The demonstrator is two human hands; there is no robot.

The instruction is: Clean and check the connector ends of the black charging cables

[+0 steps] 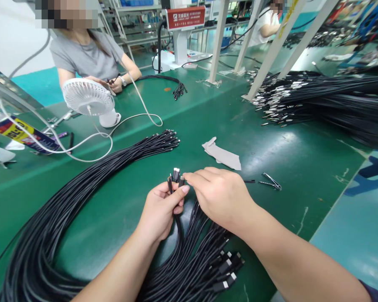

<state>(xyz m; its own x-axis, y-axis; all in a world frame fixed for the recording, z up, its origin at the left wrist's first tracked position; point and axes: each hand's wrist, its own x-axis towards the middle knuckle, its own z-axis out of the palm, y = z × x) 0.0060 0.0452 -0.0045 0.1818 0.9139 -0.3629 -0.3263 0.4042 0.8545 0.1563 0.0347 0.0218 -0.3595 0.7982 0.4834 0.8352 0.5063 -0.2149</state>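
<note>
My left hand point(164, 205) is closed around a few black USB cables point(179, 233), their plugs standing up above the thumb and fingers. Silver metal tips show on these plugs point(176, 173). Fingers bent together, my right hand point(222, 197) meets the nearest plug from the right side; its thumb is mostly hidden. Below both hands lies a loose bundle of black cables with plugs point(225, 268) fanned out at the lower right. A long curved cable bundle point(78, 184) sweeps around the left, its small-tipped ends near the table's middle.
A crumpled pale strip point(223, 156) and nail clippers point(272, 182) lie on the green table point(302, 167). At left stand a white fan point(88, 97) with a white cord and a spray can point(25, 136). A large cable pile point(318, 94) fills the right back. A co-worker point(88, 54) sits opposite.
</note>
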